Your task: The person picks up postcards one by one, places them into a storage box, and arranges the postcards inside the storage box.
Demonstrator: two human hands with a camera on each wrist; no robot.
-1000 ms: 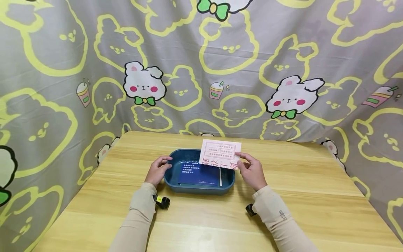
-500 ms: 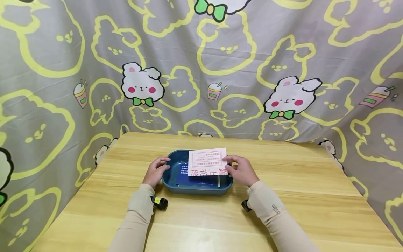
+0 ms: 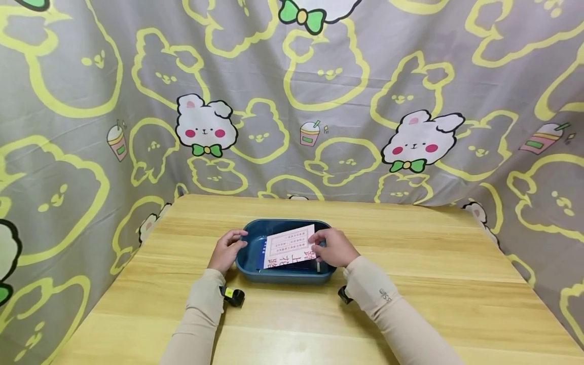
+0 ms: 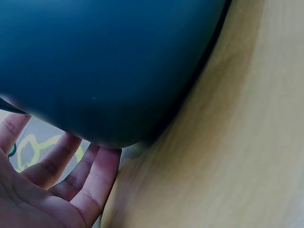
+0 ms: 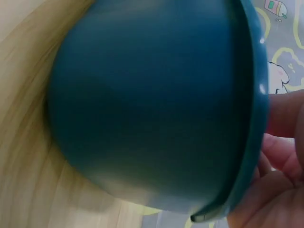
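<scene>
A dark blue oval plastic basin stands on the wooden table. My left hand holds its left end at the rim; in the left wrist view several fingers touch the outer wall. My right hand pinches the right edge of a pink-white printed card with red characters. The card is tilted and lies low over the basin's inside. Under it, a dark blue card shows only in part. The right wrist view shows the basin's outer wall and my fingers beside the rim; the pink card is hidden there.
The light wooden table extends around the basin on all sides. A grey curtain with yellow outlines and white rabbits hangs behind it and along both sides. Black wrist cameras sit below both sleeves.
My right hand has moved left and down with the pink card, from above the basin's back right edge into the basin's opening, turning the card. My left hand stays at the left rim.
</scene>
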